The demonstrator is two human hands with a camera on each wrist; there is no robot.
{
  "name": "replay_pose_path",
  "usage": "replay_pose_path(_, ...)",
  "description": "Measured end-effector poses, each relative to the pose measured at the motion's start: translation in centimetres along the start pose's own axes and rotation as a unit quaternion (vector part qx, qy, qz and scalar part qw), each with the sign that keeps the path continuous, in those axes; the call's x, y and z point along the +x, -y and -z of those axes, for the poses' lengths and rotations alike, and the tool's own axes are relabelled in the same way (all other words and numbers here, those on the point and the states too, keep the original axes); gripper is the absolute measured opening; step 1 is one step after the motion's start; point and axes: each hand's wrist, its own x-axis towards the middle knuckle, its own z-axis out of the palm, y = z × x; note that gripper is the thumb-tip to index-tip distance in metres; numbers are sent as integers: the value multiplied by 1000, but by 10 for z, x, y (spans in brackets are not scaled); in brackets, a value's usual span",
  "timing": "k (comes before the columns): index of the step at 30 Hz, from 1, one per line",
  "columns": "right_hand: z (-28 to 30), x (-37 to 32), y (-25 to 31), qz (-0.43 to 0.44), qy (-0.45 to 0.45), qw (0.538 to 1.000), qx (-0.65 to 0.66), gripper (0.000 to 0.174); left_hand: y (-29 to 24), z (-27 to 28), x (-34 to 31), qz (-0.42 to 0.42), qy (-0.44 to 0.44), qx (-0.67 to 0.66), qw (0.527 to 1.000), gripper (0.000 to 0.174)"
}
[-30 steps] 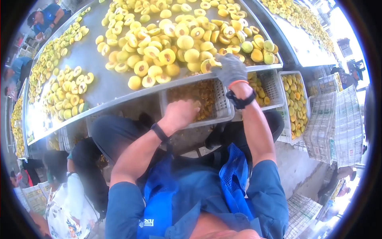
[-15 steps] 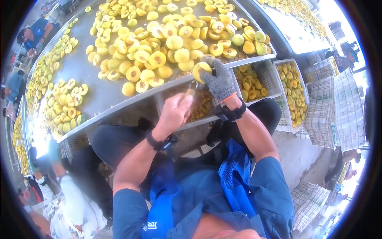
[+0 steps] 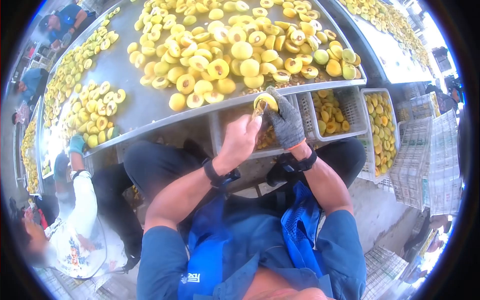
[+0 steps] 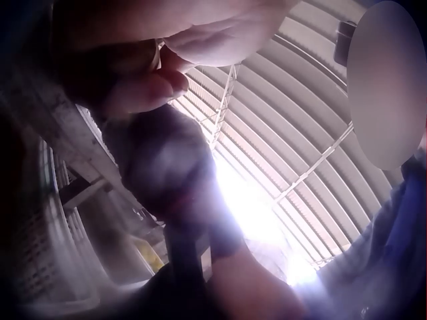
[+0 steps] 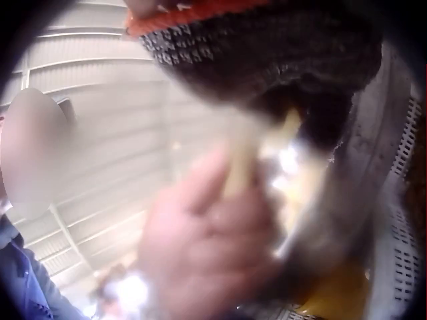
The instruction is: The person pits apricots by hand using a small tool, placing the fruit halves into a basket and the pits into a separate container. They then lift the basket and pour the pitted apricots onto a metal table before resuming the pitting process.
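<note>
My bare left hand (image 3: 241, 139) grips a small tool by its handle (image 3: 256, 114); its metal end is against a yellow fruit half (image 3: 266, 102). That half is pinched in the fingers of my grey-gloved right hand (image 3: 287, 122), just off the metal table's edge. In the left wrist view, bare fingers (image 4: 150, 90) curl above the dark, blurred gloved hand (image 4: 167, 160). The right wrist view has the glove (image 5: 267, 57) at the top and the blurred bare hand (image 5: 210, 247) round the pale handle (image 5: 240, 173).
Cut fruit halves (image 3: 200, 62) are heaped on the metal table (image 3: 127, 75). Below its edge stand a crate of brown bits (image 3: 267, 137) and a crate of fruit (image 3: 330, 117), with another fruit crate (image 3: 382, 130) to the right. Another person (image 3: 82, 230) sits at left.
My right hand has come from the heap at the table's edge towards my body with a fruit half. My left hand has risen from over the crate, and its tool now meets the fruit.
</note>
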Motion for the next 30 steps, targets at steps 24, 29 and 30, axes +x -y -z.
replay_pose_path(24,5,6,-10,134,-11,983,-122,51,-1,-24,-5,60,12,-126,990,38)
replay_pose_path(29,2,4,-10,102,-9,993,-64,49,5,-21,-2,99,38,-188,976,36)
replay_pose_path(30,7,6,-9,74,15,996,-52,48,4,-18,-2,99,49,-187,976,36)
